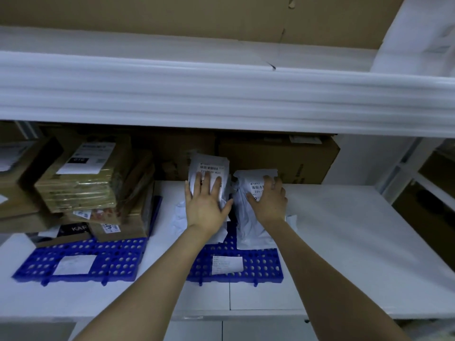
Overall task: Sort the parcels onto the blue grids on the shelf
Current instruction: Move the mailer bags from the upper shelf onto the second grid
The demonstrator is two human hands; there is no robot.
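Observation:
Two white mailer bags with barcode labels lie side by side on the right blue grid (pixel 261 269). My left hand (pixel 206 205) rests flat, fingers spread, on the left bag (pixel 209 166), which leans against a brown box behind it. My right hand (pixel 270 200) curls over the upper right edge of the right bag (pixel 248 225), gripping it. A second blue grid (pixel 118 259) to the left carries a stack of brown cardboard parcels (pixel 83 178). Each grid has a white paper label near its front.
A large brown carton (pixel 278 158) stands at the back of the white shelf (pixel 344 242). The white beam of the upper shelf (pixel 221 94) hangs close overhead. A white upright (pixel 403 178) bounds the right side, with more boxes beyond it.

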